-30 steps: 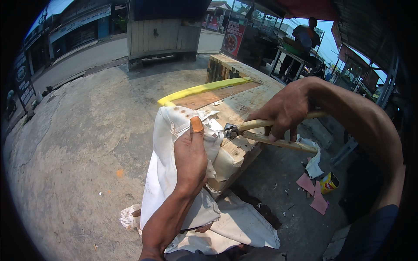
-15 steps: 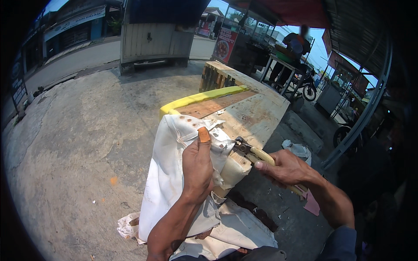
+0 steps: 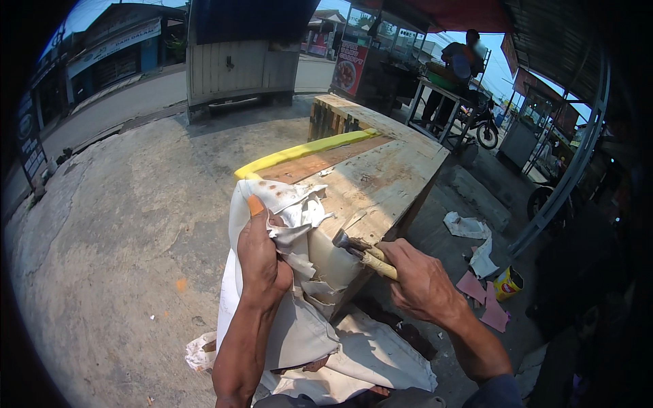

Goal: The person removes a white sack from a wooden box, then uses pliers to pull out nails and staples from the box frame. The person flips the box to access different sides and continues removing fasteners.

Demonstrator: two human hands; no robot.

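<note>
My left hand (image 3: pixel 262 255) presses a white cloth sheet (image 3: pixel 286 319) against the near corner of a long wooden box (image 3: pixel 381 173), with the thumb pointing up. My right hand (image 3: pixel 422 279) grips the pale wooden handle of a hammer (image 3: pixel 364 251). The dark metal head of the hammer rests against the cloth-covered wood just right of my left hand. The cloth is bunched and torn at the corner and hangs down to the ground. A yellow foam strip (image 3: pixel 306 149) runs along the box's far left edge.
Bare concrete ground (image 3: pixel 122 224) spreads to the left. Paper scraps (image 3: pixel 469 228), pink pieces (image 3: pixel 486 299) and a small yellow can (image 3: pixel 508 282) lie at the right. A person (image 3: pixel 462 58) stands by a stall and motorbike (image 3: pixel 483 122) at the back. A metal post (image 3: pixel 571 170) rises at the right.
My right hand swung the hammer down from a raised position above the box to the cloth at the corner. My left hand kept holding the cloth in place.
</note>
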